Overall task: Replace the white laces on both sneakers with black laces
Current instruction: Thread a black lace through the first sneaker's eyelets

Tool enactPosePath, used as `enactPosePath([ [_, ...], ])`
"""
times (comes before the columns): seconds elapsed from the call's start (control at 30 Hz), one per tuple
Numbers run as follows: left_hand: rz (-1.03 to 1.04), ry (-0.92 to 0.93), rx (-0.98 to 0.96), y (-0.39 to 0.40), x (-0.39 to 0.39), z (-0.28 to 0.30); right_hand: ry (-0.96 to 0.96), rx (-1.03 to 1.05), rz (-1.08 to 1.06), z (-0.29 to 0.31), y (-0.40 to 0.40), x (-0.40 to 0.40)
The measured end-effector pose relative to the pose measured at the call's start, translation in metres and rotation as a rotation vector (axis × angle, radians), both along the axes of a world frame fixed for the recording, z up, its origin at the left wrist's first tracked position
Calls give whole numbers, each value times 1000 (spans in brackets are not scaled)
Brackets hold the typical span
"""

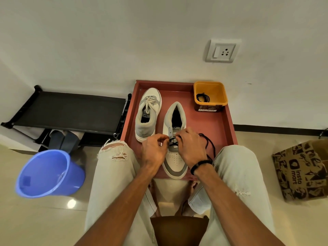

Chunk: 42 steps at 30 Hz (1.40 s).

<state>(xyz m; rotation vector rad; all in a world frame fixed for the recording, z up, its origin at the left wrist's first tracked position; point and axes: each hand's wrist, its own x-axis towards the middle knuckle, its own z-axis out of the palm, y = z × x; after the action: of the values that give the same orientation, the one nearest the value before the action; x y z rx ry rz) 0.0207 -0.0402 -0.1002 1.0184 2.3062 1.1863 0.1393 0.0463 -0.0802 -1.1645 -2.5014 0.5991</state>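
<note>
— Sneakers, where are they?

— Both on the red tray (221,125), centre of the frame. The near sneaker (174,139) has a black lace (173,141) crossing its lower eyelets; the far sneaker (148,112), upper left of it, keeps its white lace (150,102).

— And the hands?

— Left hand (154,150) pinches one lace end, right hand (190,146) pinches the other. The slack loops off to the right.

— A spare?

— Coiled in the yellow tub (210,86), tray's upper right corner. A blue bucket (49,173) sits lower left.
</note>
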Motion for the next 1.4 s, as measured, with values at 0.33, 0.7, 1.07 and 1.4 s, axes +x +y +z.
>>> enactPosePath([
  [0.33, -21, -28, 31, 1, 1, -1, 123, -225, -32, -12, 3, -5],
  [0.7, -62, -41, 62, -1, -4, -2, 215, -316, -15, -20, 8, -6],
  [1.07, -35, -86, 61, 7, -5, -4, 182, -273, 50, -12, 11, 1],
  [1.4, -53, -121, 56, 8, -9, -6, 241, -243, -57, -19, 1, -6],
])
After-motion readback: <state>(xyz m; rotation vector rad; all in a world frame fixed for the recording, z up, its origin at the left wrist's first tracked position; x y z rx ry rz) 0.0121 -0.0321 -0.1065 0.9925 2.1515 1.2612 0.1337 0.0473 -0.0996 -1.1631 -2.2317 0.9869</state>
